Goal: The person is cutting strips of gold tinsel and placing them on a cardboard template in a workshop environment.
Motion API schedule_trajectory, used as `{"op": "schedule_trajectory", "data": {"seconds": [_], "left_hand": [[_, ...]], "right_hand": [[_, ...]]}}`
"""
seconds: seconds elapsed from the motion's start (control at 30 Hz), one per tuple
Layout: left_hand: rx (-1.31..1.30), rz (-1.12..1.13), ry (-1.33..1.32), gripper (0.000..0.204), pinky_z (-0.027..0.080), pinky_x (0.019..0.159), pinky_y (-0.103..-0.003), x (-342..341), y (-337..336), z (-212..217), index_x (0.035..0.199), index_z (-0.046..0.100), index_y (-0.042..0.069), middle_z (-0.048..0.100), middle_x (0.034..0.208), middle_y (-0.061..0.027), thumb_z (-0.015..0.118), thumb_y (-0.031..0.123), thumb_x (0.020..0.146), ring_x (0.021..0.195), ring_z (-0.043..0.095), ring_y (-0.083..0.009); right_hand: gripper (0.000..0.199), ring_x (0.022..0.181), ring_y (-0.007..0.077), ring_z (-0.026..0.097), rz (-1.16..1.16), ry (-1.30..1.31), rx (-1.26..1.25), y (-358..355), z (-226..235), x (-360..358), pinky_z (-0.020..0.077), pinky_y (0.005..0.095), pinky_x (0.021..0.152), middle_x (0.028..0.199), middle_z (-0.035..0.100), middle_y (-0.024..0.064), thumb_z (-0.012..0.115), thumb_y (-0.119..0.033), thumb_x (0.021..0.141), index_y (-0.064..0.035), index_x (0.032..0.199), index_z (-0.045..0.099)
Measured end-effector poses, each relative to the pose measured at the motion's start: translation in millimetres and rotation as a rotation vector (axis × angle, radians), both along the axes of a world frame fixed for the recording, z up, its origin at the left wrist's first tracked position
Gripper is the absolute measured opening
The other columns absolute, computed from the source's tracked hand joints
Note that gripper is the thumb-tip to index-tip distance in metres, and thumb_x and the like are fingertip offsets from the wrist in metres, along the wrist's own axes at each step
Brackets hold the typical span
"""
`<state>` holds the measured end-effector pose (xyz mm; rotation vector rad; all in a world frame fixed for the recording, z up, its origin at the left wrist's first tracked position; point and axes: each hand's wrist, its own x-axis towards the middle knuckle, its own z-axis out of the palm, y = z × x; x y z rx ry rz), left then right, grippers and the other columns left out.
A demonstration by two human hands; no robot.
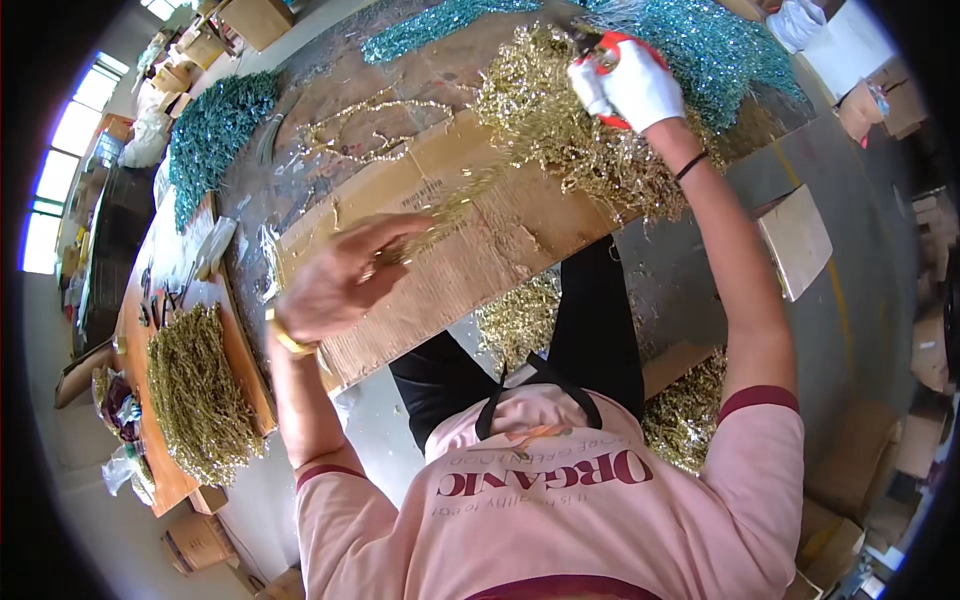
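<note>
My right hand (638,85), in a white glove, is closed around red-handled cutters (615,122) whose dark head points to the far left. Beneath it lies a big heap of gold tinsel (535,90). My left hand (345,275), bare and smeared by motion, is over the left part of a cardboard sheet (490,235). Its fingers are closed on a blurred gold tinsel strand (460,200), which stretches toward the heap. A loose gold strand (345,150) lies curved on the table beyond the sheet.
Blue tinsel bundles lie at the far right (715,50), far edge (435,30) and left (215,135). A gold tinsel bundle (205,395) covers part of a wooden side table (160,478). More gold tinsel (520,320) is below the table edge, between my legs. Cartons stand around.
</note>
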<state>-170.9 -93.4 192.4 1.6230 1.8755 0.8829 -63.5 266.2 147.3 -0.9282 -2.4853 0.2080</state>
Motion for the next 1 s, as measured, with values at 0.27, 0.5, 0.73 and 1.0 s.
{"op": "schedule_trajectory", "data": {"seconds": [0.27, 0.5, 0.73, 1.0], "left_hand": [[0.246, 0.468, -0.485, 0.043, 0.051, 0.067, -0.026, -42, -76, -22, 0.122, 0.043, -0.001, 0.053, 0.112, -0.0104, 0.051, -0.004, 0.081, 0.078, 0.059, -0.0131], [0.327, 0.932, -0.372, 0.033, 0.044, 0.054, -0.020, -28, -125, -2, 0.118, 0.049, 0.002, 0.062, 0.097, -0.0091, 0.049, 0.018, 0.090, 0.059, 0.053, -0.0071], [0.292, 0.496, -1.322, 0.031, 0.048, 0.074, -0.026, 18, -28, -69, 0.114, 0.050, 0.001, 0.059, 0.100, -0.0060, 0.052, 0.016, 0.087, 0.083, 0.057, -0.0122], [0.470, 0.644, -1.271, 0.016, 0.053, 0.073, -0.028, 69, 34, -118, 0.100, 0.054, 0.000, 0.061, 0.090, -0.0123, 0.052, -0.003, 0.084, 0.081, 0.063, -0.0194]], "right_hand": [[0.058, 0.087, 0.0347, 0.061, -0.085, 0.078, -0.022, 47, -19, 10, 0.0466, 0.0395, 0.073, 0.093, 0.062, 0.0192, 0.063, -0.057, 0.066, -0.0110, 0.100, 0.061], [0.028, 0.061, 0.0088, 0.055, 0.904, 0.958, -1.235, 16, -24, 42, 0.0349, 0.0174, 0.041, 0.089, 0.062, 0.0080, 0.057, -0.020, 0.084, -0.0047, 0.107, 0.054], [0.067, 0.066, 0.0155, 0.057, 0.677, 0.882, -1.695, -188, -60, 65, 0.0421, 0.0238, 0.052, 0.099, 0.058, 0.0154, 0.058, -0.054, 0.075, 0.0002, 0.113, 0.048], [0.029, 0.064, 0.0175, 0.055, 0.288, 1.247, -1.949, -223, -76, 57, 0.0493, 0.0313, 0.060, 0.081, 0.053, 0.0083, 0.049, -0.013, 0.087, 0.0017, 0.111, 0.041]]}}
